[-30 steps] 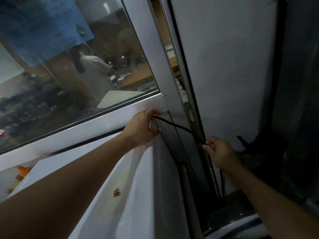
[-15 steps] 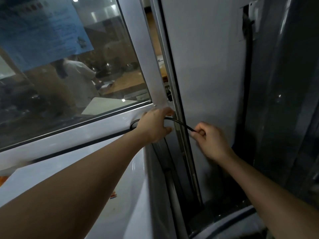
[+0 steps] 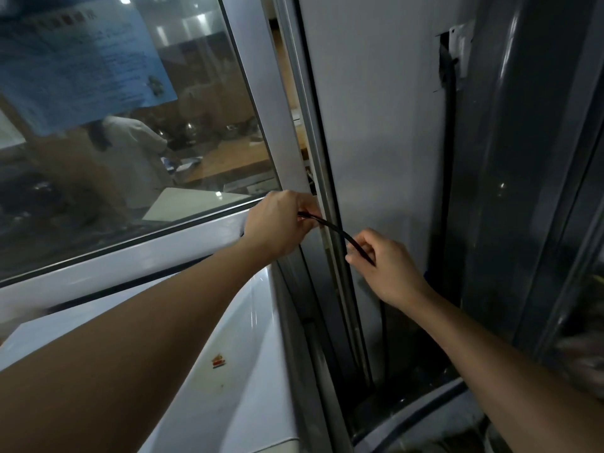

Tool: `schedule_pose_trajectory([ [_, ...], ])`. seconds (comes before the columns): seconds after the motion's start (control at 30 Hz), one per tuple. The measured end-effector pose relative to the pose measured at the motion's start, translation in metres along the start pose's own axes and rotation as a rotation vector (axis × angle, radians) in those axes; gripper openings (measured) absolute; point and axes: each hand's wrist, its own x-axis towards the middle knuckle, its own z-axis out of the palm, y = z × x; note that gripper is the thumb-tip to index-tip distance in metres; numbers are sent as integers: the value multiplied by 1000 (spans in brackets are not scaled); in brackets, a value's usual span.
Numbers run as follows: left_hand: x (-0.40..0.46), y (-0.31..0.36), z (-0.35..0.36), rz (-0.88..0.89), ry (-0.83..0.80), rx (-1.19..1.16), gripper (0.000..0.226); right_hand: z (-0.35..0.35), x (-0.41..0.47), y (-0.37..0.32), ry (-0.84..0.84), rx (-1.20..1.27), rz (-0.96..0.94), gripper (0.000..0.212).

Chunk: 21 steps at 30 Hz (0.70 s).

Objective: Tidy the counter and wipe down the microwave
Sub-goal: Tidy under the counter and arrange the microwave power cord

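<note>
At the corner where the window frame (image 3: 183, 253) meets the grey wall panel (image 3: 376, 125), both hands hold a thin black cord (image 3: 330, 226). The left hand (image 3: 281, 223) has its fingers curled round one end of the cord, its grip closed on it just against the upright of the frame. The right hand (image 3: 385, 266) pinches the same cord lower and to the right, fingers folded around it, close beside the wall panel. Between the two hands the cord runs in a short, slightly bowed span, sloping down from left to right.

Under the left forearm lies the white top of the microwave (image 3: 228, 354), with a small red and orange sticker (image 3: 218, 361) on it; its side drops away in shadow next to a narrow gap along the wall. More dark cable (image 3: 383, 325) hangs down in that gap below the right hand. A blue paper notice (image 3: 81, 60) is stuck on the window glass, and through the pane a person in a light top (image 3: 134, 152) stands in another room. On the wall panel, upper right, a white fitting (image 3: 459, 47) sits at the top of a dark vertical slot.
</note>
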Motion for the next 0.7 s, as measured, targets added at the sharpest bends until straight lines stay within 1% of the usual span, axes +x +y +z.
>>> schedule_pose_trajectory([
  [0.13, -2, -5, -11, -28, 60, -67, 7, 7, -15, 17, -90, -6, 174, 15],
  [0.2, -2, -7, -17, -52, 97, -114, 7, 9, -24, 26, -88, -26, 195, 10],
  [0.3, -2, -12, -23, -73, 144, -138, 7, 5, -31, 32, -74, -54, 231, 26],
  [0.37, -3, -13, -24, -83, 165, -140, 6, 1, -30, 30, -54, -78, 262, 29],
  [0.43, -4, -11, -25, -92, 201, -146, 7, -5, -27, 21, -6, -126, 270, 31],
  [0.53, -3, -2, -32, -79, 222, -149, 9, -20, -21, 0, 49, -136, 214, 32],
  [0.63, 2, 15, -46, -30, 197, -167, 12, -39, -12, -26, 60, -127, 175, 24],
  [0.7, 3, 30, -55, 18, 156, -175, 14, -51, -6, -43, 85, -131, 145, 23],
])
